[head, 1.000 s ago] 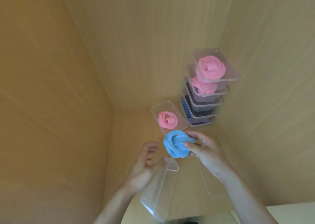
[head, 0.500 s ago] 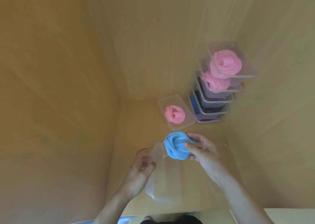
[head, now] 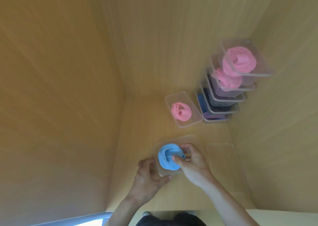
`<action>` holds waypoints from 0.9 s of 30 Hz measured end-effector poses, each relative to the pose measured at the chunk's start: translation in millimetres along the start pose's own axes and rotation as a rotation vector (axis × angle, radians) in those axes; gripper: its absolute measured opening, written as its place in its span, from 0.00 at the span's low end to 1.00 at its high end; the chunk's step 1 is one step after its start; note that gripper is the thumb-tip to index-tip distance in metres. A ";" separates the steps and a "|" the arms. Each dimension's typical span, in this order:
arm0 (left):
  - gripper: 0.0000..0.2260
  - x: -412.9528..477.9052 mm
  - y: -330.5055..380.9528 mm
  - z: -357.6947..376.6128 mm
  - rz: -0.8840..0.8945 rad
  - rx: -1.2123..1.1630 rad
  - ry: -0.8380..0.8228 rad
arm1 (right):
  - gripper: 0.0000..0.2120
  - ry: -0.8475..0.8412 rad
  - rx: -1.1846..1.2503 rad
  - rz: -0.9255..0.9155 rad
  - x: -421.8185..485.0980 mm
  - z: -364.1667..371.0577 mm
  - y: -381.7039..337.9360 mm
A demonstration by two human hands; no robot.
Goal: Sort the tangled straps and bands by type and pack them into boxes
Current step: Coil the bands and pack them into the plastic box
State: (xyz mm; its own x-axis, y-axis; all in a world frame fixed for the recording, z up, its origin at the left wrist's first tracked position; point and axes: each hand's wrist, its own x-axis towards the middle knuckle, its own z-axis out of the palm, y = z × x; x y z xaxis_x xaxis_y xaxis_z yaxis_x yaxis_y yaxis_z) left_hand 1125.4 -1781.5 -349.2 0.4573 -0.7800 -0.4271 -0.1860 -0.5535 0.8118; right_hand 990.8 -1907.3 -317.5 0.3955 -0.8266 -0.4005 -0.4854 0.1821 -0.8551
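Wooden floor [head: 146, 122]: band [head: 167, 158] now in box [head: 175, 138]

Left hand [head: 151, 174], right hand [head: 191, 162] — fingers curled

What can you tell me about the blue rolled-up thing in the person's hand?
The blue band is a wide, soft-looking strap, matte light blue, rolled into a loose rosette-like coil with its layers spiralling round a hollow centre. It sits in the mouth of a clear box; whether it rests on the bottom cannot be told. The right hand pinches its right side, thumb on the coil. The left hand holds the box, not the band.
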 end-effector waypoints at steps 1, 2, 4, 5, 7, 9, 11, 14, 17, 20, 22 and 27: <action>0.38 -0.3 -0.8 -0.5 0.004 -0.006 -0.008 | 0.13 -0.018 -0.072 -0.009 0.2 -0.2 2.4; 0.41 -0.7 -0.6 -1.0 0.011 -0.011 -0.012 | 0.13 -0.033 -0.175 -0.028 0.3 -1.4 4.6; 0.46 -1.1 -0.3 -1.8 0.034 -0.001 -0.009 | 0.16 -0.035 -0.423 -0.082 -1.8 -2.9 7.3; 0.49 -0.9 0.0 -2.2 0.046 0.008 -0.005 | 0.19 -0.009 -0.514 -0.119 -2.8 -3.2 7.8; 0.53 0.0 2.3 -3.0 0.075 0.032 0.008 | 0.22 0.068 -0.606 -0.219 -4.7 -5.8 7.2; 0.54 2.6 5.6 -4.4 0.127 0.055 0.019 | 0.20 0.110 -0.625 -0.303 -6.6 -10.4 5.1; 0.52 7.2 8.6 -5.0 0.196 0.083 0.038 | 0.16 0.134 -0.582 -0.333 -8.9 -18.2 5.3; 0.45 14.6 15.2 -5.1 0.289 0.155 0.085 | 0.09 0.218 -0.498 -0.361 -14.7 -33.5 10.9; 0.35 20.2 26.1 -3.1 0.376 0.201 0.122 | 0.08 0.353 -0.443 -0.318 -20.1 -51.1 21.0; 0.27 24.3 33.7 2.5 0.481 0.242 0.133 | 0.07 0.421 -0.504 -0.160 -23.4 -69.2 34.7; 0.27 27.0 34.7 8.0 0.532 0.277 0.119 | 0.09 0.364 -0.621 -0.036 -24.5 -77.1 45.3; 0.44 31.4 35.0 15.8 0.514 0.407 0.034 | 0.18 0.263 -0.677 0.134 -24.5 -81.6 60.4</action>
State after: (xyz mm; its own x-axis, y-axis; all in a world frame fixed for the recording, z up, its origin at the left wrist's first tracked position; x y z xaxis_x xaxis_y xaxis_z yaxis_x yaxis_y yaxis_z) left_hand 1119.6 -1830.0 -340.6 0.2487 -0.9686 -0.0063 -0.6996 -0.1841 0.6904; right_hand 888.1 -1919.5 -332.4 0.1399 -0.9363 -0.3221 -0.9250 -0.0075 -0.3799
